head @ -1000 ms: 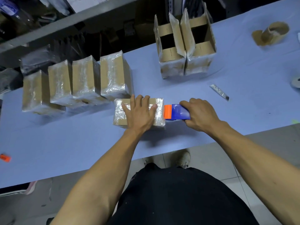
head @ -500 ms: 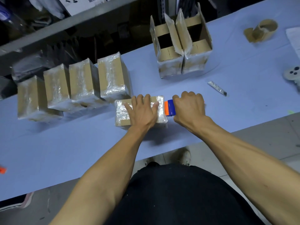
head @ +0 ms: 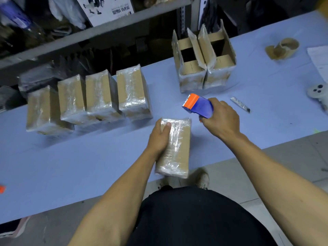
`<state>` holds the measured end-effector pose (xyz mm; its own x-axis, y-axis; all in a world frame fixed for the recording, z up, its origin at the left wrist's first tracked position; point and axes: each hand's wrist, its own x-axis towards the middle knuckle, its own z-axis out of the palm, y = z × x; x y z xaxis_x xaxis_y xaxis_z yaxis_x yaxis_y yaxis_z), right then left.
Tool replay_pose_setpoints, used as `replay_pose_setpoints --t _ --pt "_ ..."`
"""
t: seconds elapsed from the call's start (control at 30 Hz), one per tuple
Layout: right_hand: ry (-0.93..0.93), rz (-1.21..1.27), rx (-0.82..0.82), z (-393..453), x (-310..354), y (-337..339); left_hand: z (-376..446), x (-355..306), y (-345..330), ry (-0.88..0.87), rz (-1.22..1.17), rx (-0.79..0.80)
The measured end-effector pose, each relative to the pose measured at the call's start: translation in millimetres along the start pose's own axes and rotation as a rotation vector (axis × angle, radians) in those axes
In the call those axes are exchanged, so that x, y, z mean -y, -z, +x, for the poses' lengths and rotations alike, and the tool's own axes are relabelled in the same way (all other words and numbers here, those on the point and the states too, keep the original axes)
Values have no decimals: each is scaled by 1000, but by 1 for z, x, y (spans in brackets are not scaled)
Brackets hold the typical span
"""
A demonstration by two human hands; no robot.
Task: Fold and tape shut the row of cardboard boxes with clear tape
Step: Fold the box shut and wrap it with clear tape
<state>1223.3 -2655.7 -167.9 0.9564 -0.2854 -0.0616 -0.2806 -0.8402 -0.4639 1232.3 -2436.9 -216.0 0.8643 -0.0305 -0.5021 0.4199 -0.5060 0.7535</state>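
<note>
The left hand (head: 159,137) grasps a taped box (head: 174,148) by its left side, thumb on top; the box lies lengthwise at the near edge of the blue table (head: 71,166), its near end past the edge. The right hand (head: 221,119) is clenched around a blue and orange tape dispenser (head: 197,105), held above the table just right of the box. Four taped boxes (head: 99,96) stand in a row far left. Two open boxes (head: 204,59) stand far right, touching.
</note>
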Motion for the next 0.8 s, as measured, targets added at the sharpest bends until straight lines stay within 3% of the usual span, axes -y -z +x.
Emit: replay_pose_setpoints --t 0.1,0.3,0.43,0.63,0.7,0.8 --pt "36 55 7 -6 4 -1 -6 1 -12 46 -199 -35" --pt "132 128 13 -6 9 5 -5 -7 0 80 -199 23" --pt "263 257 9 -4 14 20 -4 -42 26 -166 -169 -212" --pt "348 326 24 -3 26 27 -5 -87 48 -24 -553 226" --pt "364 334 29 -3 28 28 -3 -86 48 -49 -577 229" --pt "387 281 28 1 29 27 1 -83 44 -133 -471 79"
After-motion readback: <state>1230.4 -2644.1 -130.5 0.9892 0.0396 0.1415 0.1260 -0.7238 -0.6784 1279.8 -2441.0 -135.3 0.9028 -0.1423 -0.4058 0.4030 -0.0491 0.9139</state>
